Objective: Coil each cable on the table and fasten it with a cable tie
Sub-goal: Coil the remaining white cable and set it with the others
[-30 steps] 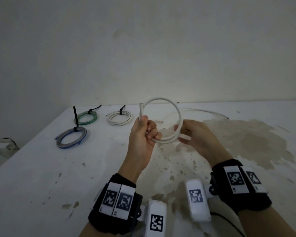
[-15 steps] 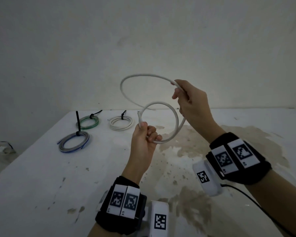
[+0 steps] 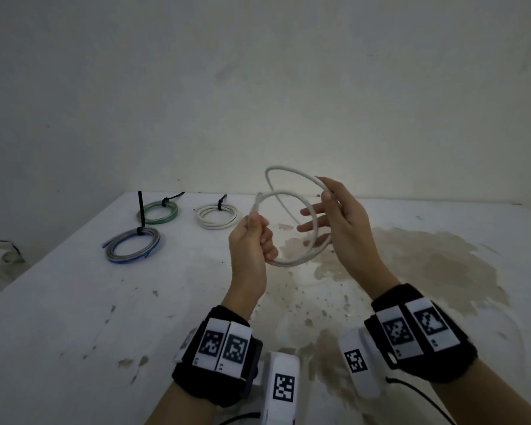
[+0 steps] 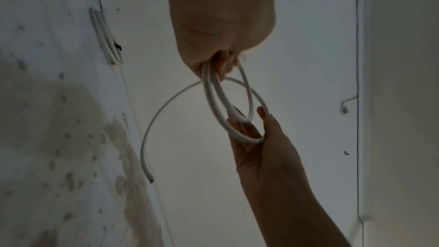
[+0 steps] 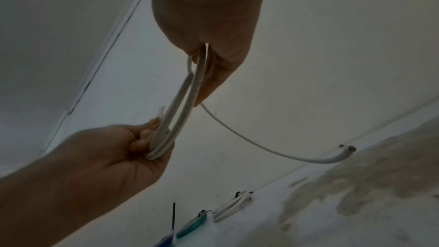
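Observation:
A white cable point(image 3: 288, 170) is held in the air above the table point(image 3: 74, 302), wound into loose loops. My left hand point(image 3: 256, 233) grips the loops' near side in a fist, with one cable end sticking up beside the thumb. My right hand point(image 3: 324, 204) holds the far side: thumb and forefinger pinch the upper loop while the other fingers stretch out through the coil. In the left wrist view the loops point(image 4: 213, 100) run from the left hand point(image 4: 221, 25) to the right hand point(image 4: 261, 147). The free tail point(image 5: 261, 149) hangs loose from the right hand point(image 5: 209, 16).
Three coils tied with black cable ties lie at the back left: green point(image 3: 158, 211), white point(image 3: 216, 216) and grey-blue point(image 3: 134, 245). A brown stain point(image 3: 426, 262) covers the table's right half. A wall stands close behind; the table's left edge drops away.
My right hand swung a fresh loop up high, then brought it down towards the coil in my left hand. The left hand kept its grip and barely moved.

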